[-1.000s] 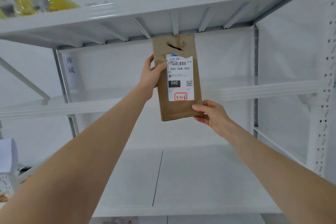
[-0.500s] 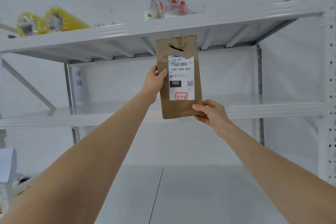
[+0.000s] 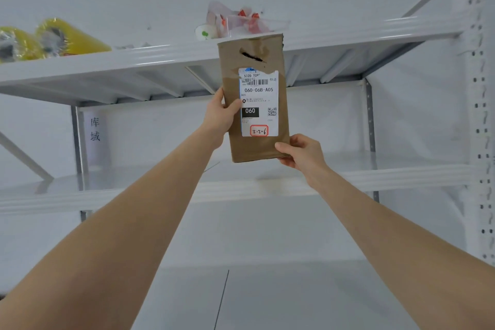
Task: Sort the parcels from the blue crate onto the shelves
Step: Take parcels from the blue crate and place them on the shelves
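Both bare forearms reach up and away from the bottom corners of the view. The right hand (image 3: 300,153) meets the parcel (image 3: 254,147) first, at its 5 o'clock corner: the thumb lies on the front face and the fingers curl behind, pinching the bottom edge. The left hand (image 3: 219,115) is higher, at the parcel's 9 o'clock edge, thumb across the front beside the label (image 3: 258,103) and fingers wrapped round the back. So the parcel is held in the air between the two hands, lying toward 11 o'clock from the right hand and toward 3 o'clock from the left.

It is a flat brown cardboard piece with its long axis standing almost 12 to 6, the top leaning slightly toward 11, the label facing the camera with "3-2-6" written in a red box. The middle shelf (image 3: 375,177) runs behind its bottom edge. Its top edge overlaps the front lip of the top shelf (image 3: 160,59); whether it touches cannot be told. To go in flat on either shelf, I judge, the long axis must tip away from the person.

On the top shelf, yellow wrapped packages (image 3: 67,37) lie at 10 o'clock and a clear bag (image 3: 241,20) sits at 12, just behind the parcel's top. The blue crate is out of view.
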A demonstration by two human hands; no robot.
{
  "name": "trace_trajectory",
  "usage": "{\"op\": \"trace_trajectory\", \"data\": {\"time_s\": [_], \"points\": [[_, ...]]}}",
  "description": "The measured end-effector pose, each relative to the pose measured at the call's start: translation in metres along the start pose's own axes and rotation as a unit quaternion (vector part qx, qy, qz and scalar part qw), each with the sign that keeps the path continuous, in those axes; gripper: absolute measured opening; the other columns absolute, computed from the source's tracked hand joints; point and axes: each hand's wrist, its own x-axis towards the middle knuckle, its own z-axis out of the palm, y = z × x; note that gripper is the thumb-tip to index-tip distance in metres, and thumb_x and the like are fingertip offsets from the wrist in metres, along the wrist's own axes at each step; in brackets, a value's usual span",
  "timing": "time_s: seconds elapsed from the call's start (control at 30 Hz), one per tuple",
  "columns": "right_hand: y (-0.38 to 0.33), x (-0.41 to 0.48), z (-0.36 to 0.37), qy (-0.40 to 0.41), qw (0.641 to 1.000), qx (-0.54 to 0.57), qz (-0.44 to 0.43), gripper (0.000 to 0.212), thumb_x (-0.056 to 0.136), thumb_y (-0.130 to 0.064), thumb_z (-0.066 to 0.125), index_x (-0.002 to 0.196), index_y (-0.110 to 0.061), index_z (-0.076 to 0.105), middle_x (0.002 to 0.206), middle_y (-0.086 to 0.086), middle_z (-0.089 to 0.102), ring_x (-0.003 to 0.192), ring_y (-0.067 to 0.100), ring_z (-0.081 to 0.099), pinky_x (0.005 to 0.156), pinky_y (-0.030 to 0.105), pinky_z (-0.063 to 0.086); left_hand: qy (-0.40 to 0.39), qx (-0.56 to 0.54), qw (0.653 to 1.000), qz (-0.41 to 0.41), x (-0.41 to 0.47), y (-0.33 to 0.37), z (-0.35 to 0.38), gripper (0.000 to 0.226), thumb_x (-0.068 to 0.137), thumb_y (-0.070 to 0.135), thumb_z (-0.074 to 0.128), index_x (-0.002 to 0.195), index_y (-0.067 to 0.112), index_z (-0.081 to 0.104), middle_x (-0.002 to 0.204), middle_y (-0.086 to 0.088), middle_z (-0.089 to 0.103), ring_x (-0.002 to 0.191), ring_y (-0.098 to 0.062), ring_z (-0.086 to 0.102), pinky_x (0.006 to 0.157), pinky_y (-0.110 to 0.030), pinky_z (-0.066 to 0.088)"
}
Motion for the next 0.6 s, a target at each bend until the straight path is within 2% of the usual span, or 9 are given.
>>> {"op": "trace_trajectory", "data": {"time_s": [0.07,0.2,0.3,0.37,0.47,0.6], "points": [[0.008,0.008,-0.006,0.029,0.999,-0.032,-0.009,0.012,0.081,-0.008,0.073,0.079,-0.008,0.061,0.086,0.011,0.068,0.070,0.022,0.064,0.072,0.029,0.059,-0.013,-0.002,1.000,0.005,0.010,-0.009,0.010,0.040,0.098,0.017,0.048,0.138,0.022,0.040,0.120,-0.005,0.064,0.104,-0.023,0.064,0.089,-0.043,0.054],[0.021,0.025,-0.019,0.078,0.991,-0.105,-0.019,0.010,0.081,-0.012,0.073,0.081,-0.010,0.064,0.087,0.007,0.068,0.066,0.018,0.063,0.067,0.026,0.054,-0.047,0.000,0.999,0.011,0.036,-0.031,0.029,0.043,0.099,0.015,0.046,0.141,0.022,0.038,0.119,-0.006,0.065,0.103,-0.023,0.064,0.089,-0.043,0.053],[0.029,0.042,-0.028,0.110,0.969,-0.217,-0.039,0.010,0.080,-0.024,0.075,0.081,-0.019,0.066,0.089,-0.003,0.069,0.080,0.016,0.064,0.081,0.032,0.050,-0.074,-0.006,0.997,0.009,0.055,-0.045,0.040,0.041,0.099,0.014,0.045,0.139,0.021,0.040,0.118,-0.007,0.066,0.099,-0.022,0.064,0.082,-0.039,0.054],[0.035,0.051,-0.033,0.123,0.955,-0.266,-0.042,0.011,0.079,-0.027,0.074,0.083,-0.019,0.068,0.088,-0.005,0.069,0.088,0.018,0.064,0.084,0.033,0.049,-0.085,-0.007,0.996,0.004,0.065,-0.055,0.046,0.039,0.099,0.015,0.044,0.138,0.021,0.040,0.117,-0.007,0.066,0.096,-0.022,0.065,0.078,-0.038,0.054],[0.041,0.061,-0.035,0.134,0.940,-0.311,-0.025,0.014,0.079,-0.028,0.073,0.084,-0.014,0.070,0.086,0.000,0.071,0.086,0.021,0.064,0.079,0.033,0.050,-0.091,-0.009,0.996,-0.009,0.075,-0.069,0.050,0.041,0.099,0.016,0.044,0.139,0.023,0.038,0.115,-0.007,0.067,0.093,-0.021,0.064,0.077,-0.038,0.054],[0.047,0.067,-0.030,0.113,0.916,-0.385,0.000,0.011,0.082,-0.026,0.070,0.086,-0.016,0.072,0.086,0.004,0.069,0.080,0.022,0.058,0.068,0.026,0.041,-0.090,-0.002,0.996,-0.024,0.081,-0.086,0.050,0.045,0.099,0.016,0.044,0.143,0.024,0.035,0.118,-0.008,0.065,0.097,-0.023,0.063,0.083,-0.042,0.053]]}}
